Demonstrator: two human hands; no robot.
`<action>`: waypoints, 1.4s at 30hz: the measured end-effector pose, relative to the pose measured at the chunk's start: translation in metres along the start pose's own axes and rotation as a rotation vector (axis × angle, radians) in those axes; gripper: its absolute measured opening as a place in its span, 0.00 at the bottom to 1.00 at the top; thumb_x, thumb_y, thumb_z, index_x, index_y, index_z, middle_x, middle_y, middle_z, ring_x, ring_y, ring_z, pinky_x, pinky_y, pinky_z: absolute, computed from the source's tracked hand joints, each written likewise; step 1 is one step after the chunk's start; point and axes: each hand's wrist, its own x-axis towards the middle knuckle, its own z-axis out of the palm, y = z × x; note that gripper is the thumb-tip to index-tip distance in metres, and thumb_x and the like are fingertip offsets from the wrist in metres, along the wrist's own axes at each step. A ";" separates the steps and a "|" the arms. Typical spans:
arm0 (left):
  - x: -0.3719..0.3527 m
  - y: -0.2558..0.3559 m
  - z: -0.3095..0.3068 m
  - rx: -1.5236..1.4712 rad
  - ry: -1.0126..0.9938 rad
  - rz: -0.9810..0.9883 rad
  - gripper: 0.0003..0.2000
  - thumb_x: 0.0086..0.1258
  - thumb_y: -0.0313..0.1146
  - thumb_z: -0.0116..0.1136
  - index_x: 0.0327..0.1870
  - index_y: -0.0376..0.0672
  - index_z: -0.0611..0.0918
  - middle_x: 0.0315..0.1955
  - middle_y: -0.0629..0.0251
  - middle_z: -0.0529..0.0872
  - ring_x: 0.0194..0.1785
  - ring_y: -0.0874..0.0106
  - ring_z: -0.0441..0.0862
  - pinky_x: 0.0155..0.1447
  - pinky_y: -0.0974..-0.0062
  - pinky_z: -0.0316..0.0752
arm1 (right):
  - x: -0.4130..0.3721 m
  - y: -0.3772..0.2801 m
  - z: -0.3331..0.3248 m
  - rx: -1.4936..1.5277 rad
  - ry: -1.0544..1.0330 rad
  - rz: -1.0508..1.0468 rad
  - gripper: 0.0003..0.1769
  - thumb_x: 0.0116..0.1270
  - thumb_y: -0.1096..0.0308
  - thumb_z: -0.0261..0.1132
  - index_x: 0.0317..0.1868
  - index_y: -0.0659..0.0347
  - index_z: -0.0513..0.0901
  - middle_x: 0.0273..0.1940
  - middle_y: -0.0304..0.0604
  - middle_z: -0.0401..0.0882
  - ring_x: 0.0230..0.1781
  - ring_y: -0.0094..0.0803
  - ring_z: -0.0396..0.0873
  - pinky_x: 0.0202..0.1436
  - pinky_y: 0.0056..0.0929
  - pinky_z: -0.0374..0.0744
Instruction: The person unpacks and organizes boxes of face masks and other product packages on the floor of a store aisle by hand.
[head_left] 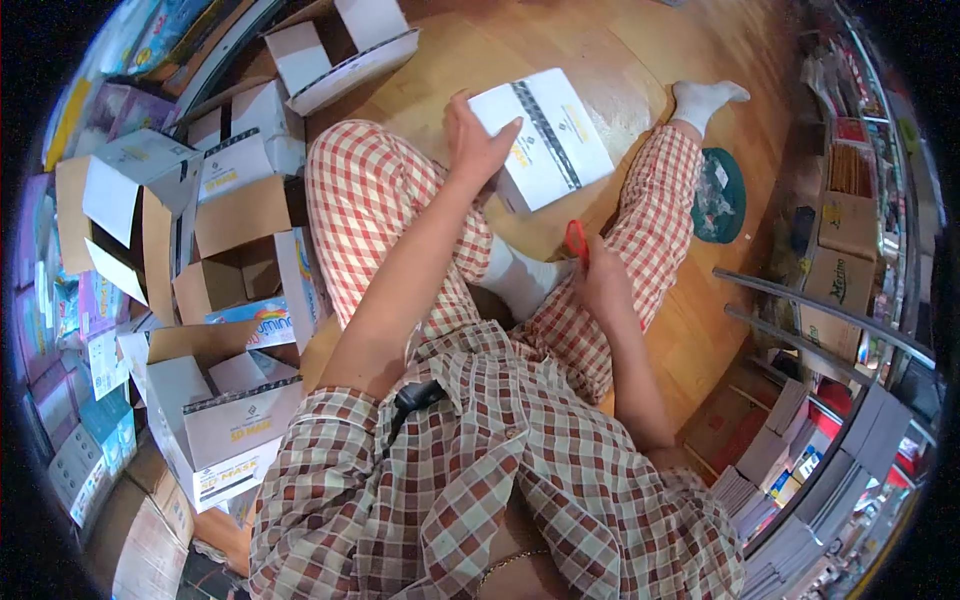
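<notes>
A closed white carton point(590, 150) with a dark printed tape strip and yellow lettering is tilted above the floor between my legs. My left hand point(480, 140) grips its left side, thumb on the near face and fingers around the edge. Close to my bent leg, my right hand point(606, 285) is closed around what looks like red scissors point(577, 240). Only a red loop sticks out above the fist, and no blade can be made out. The white-socked foot point(525, 283) rests just left of that hand.
Several opened cartons point(235, 425) with raised flaps are piled on my left. A round green tray point(719, 195) holding clear plastic lies beyond my outstretched leg. Metal rails point(825, 312) and shelves with brown boxes point(838, 290) line the right side.
</notes>
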 end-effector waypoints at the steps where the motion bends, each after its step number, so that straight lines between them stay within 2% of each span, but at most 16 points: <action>1: -0.001 0.003 0.000 0.018 0.064 0.027 0.35 0.48 0.37 0.69 0.54 0.33 0.62 0.49 0.45 0.68 0.55 0.49 0.65 0.61 0.57 0.59 | -0.004 0.017 0.004 0.174 0.144 -0.038 0.09 0.57 0.75 0.58 0.39 0.65 0.69 0.28 0.60 0.76 0.30 0.57 0.77 0.33 0.48 0.74; 4: -0.010 0.018 -0.005 0.093 0.096 -0.003 0.36 0.49 0.39 0.70 0.54 0.31 0.63 0.52 0.43 0.67 0.57 0.48 0.64 0.63 0.56 0.58 | 0.008 0.028 -0.020 0.425 0.322 0.084 0.10 0.57 0.75 0.61 0.38 0.67 0.70 0.26 0.56 0.75 0.29 0.50 0.77 0.31 0.43 0.73; 5: -0.014 0.020 -0.008 0.096 0.079 0.026 0.36 0.49 0.39 0.70 0.54 0.31 0.63 0.52 0.43 0.67 0.57 0.48 0.64 0.63 0.56 0.58 | 0.018 0.043 -0.013 0.505 0.347 0.086 0.11 0.59 0.74 0.62 0.38 0.67 0.69 0.25 0.49 0.75 0.24 0.39 0.77 0.26 0.36 0.73; 6: -0.015 -0.013 -0.017 0.209 0.077 0.058 0.38 0.50 0.42 0.69 0.57 0.31 0.61 0.55 0.40 0.65 0.60 0.46 0.61 0.65 0.53 0.55 | 0.040 0.029 0.003 0.509 0.335 0.119 0.11 0.59 0.74 0.62 0.38 0.67 0.69 0.25 0.49 0.75 0.24 0.39 0.77 0.26 0.36 0.73; 8: -0.022 -0.006 -0.026 0.330 0.077 0.151 0.41 0.50 0.45 0.68 0.60 0.31 0.60 0.58 0.38 0.63 0.64 0.44 0.58 0.67 0.51 0.53 | 0.059 0.022 -0.004 0.394 0.450 0.030 0.13 0.57 0.74 0.61 0.42 0.69 0.71 0.27 0.60 0.76 0.32 0.58 0.77 0.36 0.45 0.74; 9: -0.025 0.010 -0.036 0.427 -0.003 0.233 0.43 0.51 0.48 0.67 0.62 0.32 0.59 0.61 0.38 0.60 0.67 0.43 0.53 0.68 0.49 0.49 | 0.072 0.028 0.002 0.411 0.473 0.041 0.13 0.57 0.74 0.61 0.42 0.69 0.71 0.27 0.60 0.76 0.32 0.58 0.77 0.36 0.45 0.74; 11: -0.028 0.026 -0.049 0.524 -0.244 0.354 0.45 0.51 0.55 0.64 0.68 0.41 0.59 0.67 0.43 0.54 0.72 0.46 0.44 0.69 0.42 0.38 | 0.093 0.041 0.019 0.628 0.228 0.232 0.10 0.59 0.74 0.60 0.38 0.69 0.70 0.24 0.57 0.76 0.24 0.49 0.78 0.26 0.42 0.75; 14: -0.036 0.044 -0.058 0.640 -0.537 0.459 0.44 0.49 0.56 0.64 0.68 0.46 0.62 0.69 0.48 0.54 0.73 0.51 0.44 0.70 0.42 0.36 | 0.090 0.018 -0.007 0.850 0.104 0.386 0.08 0.61 0.74 0.59 0.36 0.69 0.69 0.22 0.53 0.76 0.16 0.36 0.77 0.16 0.34 0.73; 15: -0.038 0.041 -0.057 0.697 -0.569 0.463 0.43 0.51 0.56 0.64 0.68 0.49 0.62 0.70 0.51 0.53 0.74 0.54 0.43 0.70 0.42 0.35 | 0.093 0.019 -0.002 0.866 0.109 0.389 0.07 0.63 0.74 0.57 0.37 0.68 0.69 0.21 0.48 0.75 0.13 0.27 0.74 0.11 0.27 0.71; 24: -0.043 0.044 -0.040 0.780 -0.511 0.549 0.40 0.54 0.52 0.63 0.67 0.45 0.63 0.67 0.43 0.57 0.70 0.45 0.51 0.70 0.44 0.41 | 0.096 0.017 0.002 1.035 0.155 0.463 0.09 0.64 0.73 0.56 0.41 0.67 0.66 0.20 0.44 0.72 0.12 0.27 0.72 0.11 0.27 0.71; 27: -0.043 0.036 -0.042 0.756 -0.490 0.572 0.39 0.55 0.50 0.63 0.67 0.45 0.63 0.66 0.42 0.57 0.68 0.44 0.53 0.70 0.46 0.45 | 0.101 0.014 0.008 1.021 0.191 0.479 0.08 0.63 0.72 0.57 0.38 0.68 0.70 0.22 0.47 0.76 0.15 0.30 0.75 0.15 0.28 0.74; 31: -0.039 0.034 -0.039 0.846 -0.511 0.640 0.37 0.57 0.47 0.61 0.68 0.49 0.62 0.66 0.43 0.58 0.68 0.46 0.56 0.70 0.49 0.49 | 0.125 0.040 0.038 0.684 0.242 0.391 0.12 0.53 0.75 0.59 0.40 0.66 0.73 0.29 0.50 0.78 0.24 0.38 0.80 0.22 0.34 0.77; 33: -0.039 0.030 -0.033 0.879 -0.483 0.661 0.36 0.57 0.45 0.62 0.68 0.50 0.64 0.66 0.44 0.59 0.67 0.47 0.57 0.70 0.49 0.50 | 0.096 0.009 -0.020 0.760 -0.052 0.371 0.18 0.54 0.71 0.60 0.46 0.64 0.74 0.36 0.53 0.80 0.35 0.44 0.82 0.36 0.39 0.80; 34: -0.041 0.031 -0.031 0.907 -0.476 0.655 0.36 0.56 0.44 0.63 0.68 0.50 0.64 0.65 0.44 0.60 0.67 0.47 0.58 0.69 0.50 0.50 | 0.098 0.000 -0.007 0.604 -0.059 0.279 0.18 0.54 0.71 0.60 0.48 0.62 0.74 0.41 0.55 0.80 0.41 0.48 0.80 0.44 0.42 0.78; 36: -0.043 0.042 -0.031 0.910 -0.459 0.628 0.36 0.55 0.43 0.64 0.67 0.50 0.64 0.65 0.45 0.60 0.66 0.47 0.59 0.70 0.51 0.50 | 0.087 -0.027 -0.001 0.643 0.225 0.361 0.18 0.55 0.73 0.59 0.48 0.61 0.73 0.42 0.59 0.78 0.46 0.54 0.77 0.49 0.47 0.75; 42: -0.045 0.044 -0.032 0.756 -0.422 0.612 0.39 0.55 0.44 0.64 0.67 0.37 0.62 0.66 0.49 0.61 0.67 0.49 0.58 0.69 0.54 0.52 | 0.107 0.006 0.007 0.850 0.446 0.494 0.16 0.56 0.75 0.57 0.47 0.63 0.73 0.40 0.61 0.78 0.45 0.57 0.77 0.47 0.48 0.75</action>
